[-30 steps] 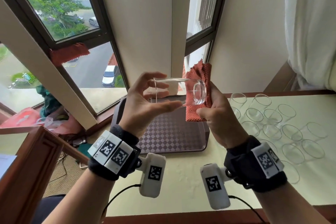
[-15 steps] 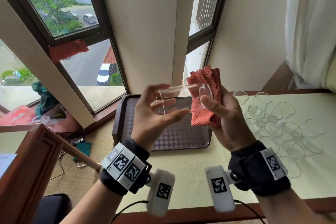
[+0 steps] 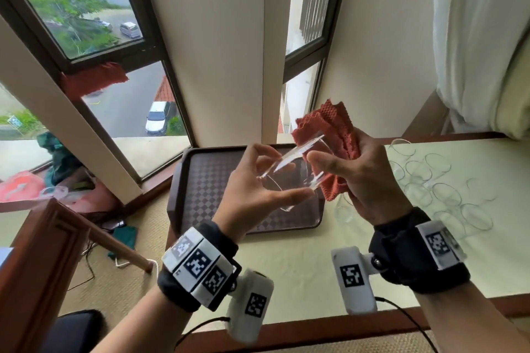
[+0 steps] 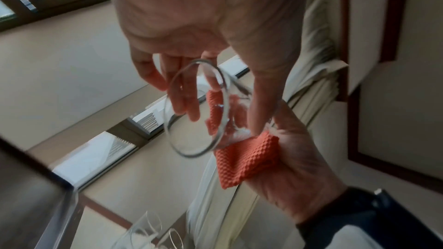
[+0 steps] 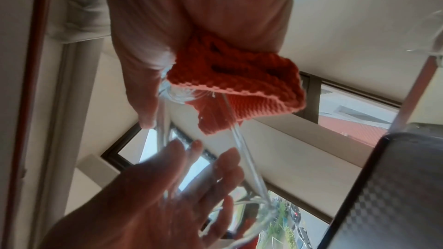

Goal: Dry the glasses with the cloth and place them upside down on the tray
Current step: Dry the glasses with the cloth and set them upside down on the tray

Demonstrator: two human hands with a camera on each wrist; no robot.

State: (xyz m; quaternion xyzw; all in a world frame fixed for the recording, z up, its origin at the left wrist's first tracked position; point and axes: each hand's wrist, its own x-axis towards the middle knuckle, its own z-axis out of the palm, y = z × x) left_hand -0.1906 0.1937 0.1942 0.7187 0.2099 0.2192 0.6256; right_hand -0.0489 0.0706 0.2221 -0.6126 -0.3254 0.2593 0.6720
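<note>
Drying was in hand: the left hand (image 3: pixel 252 195) held the glass (image 3: pixel 289 178) by its mouth above the tray (image 3: pixel 186 180); the right hand (image 3: pixel 364 180), at its 3 o'clock, clenched the cloth (image 3: pixel 329 129) against its base; next, probably, inverting it onto the tray.

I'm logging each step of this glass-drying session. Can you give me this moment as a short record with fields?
left hand: left hand holds the glass by its open end, fingers and thumb round the rim
right hand: right hand grips the orange cloth against the glass's base end
glass pose: on its side, in the air above the tray
tray: no glass seen standing on it
other glasses: other glasses stand on the table, right of the tray
</note>
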